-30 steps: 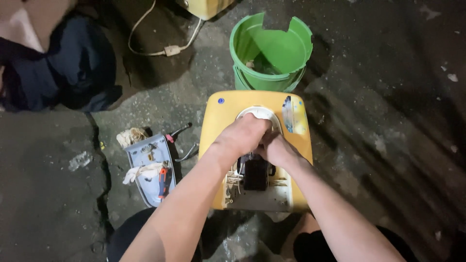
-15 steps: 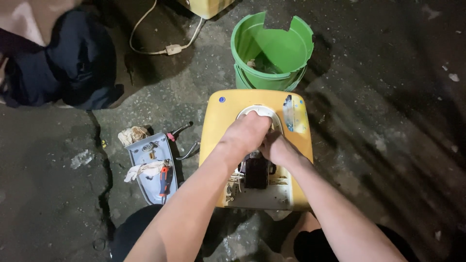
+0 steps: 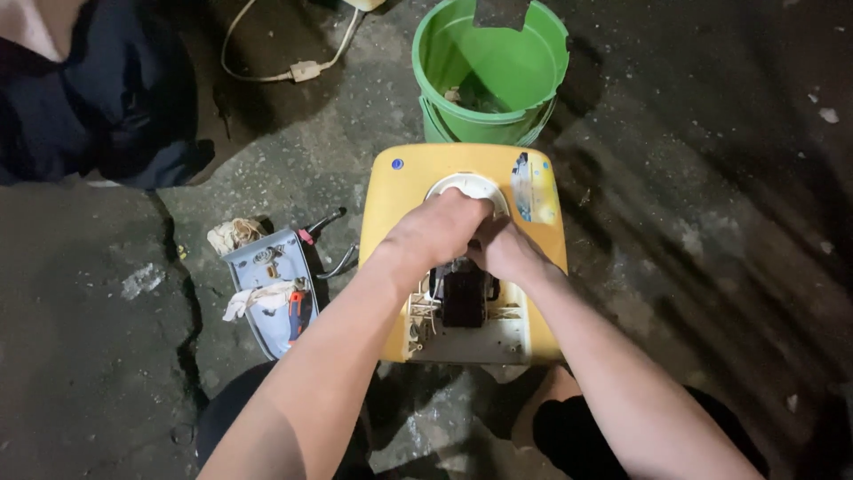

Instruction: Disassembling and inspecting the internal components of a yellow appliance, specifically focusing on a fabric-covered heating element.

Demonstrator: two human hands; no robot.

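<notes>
The rough, cracked concrete floor (image 3: 711, 231) fills the frame, dark grey and gritty with pale flecks. At its centre lies the yellow appliance (image 3: 404, 200), a smooth plastic casing with rounded corners, a white round dial (image 3: 462, 185) near its top and a coloured sticker (image 3: 524, 188) to the right; its lower half is open, showing a black block (image 3: 464, 298) amid pale wires on a whitish base. Both bare hands meet on it, so the step in hand looks like work on the innards just below the dial. The left hand (image 3: 440, 231) is curled over the dial's lower edge, fingers bent down as if pressing or gripping something beneath, though what it grasps is hidden. The right hand (image 3: 506, 252) is clenched beside it, touching it, its fingertips tucked out of sight, so I cannot tell what it holds. The next move probably calls for a steady hold with one hand and a careful pull or twist with the other among thin wires. Above, in the upper middle, stands a green plastic bucket (image 3: 435, 98) with a broken rim and scraps inside. Dark cloth (image 3: 98, 107) sits upper left, and a white cord (image 3: 275, 76) curves next to it. At the left lies a grey-blue cover (image 3: 267, 293) holding rags and a small red-handled tool (image 3: 298, 313).
</notes>
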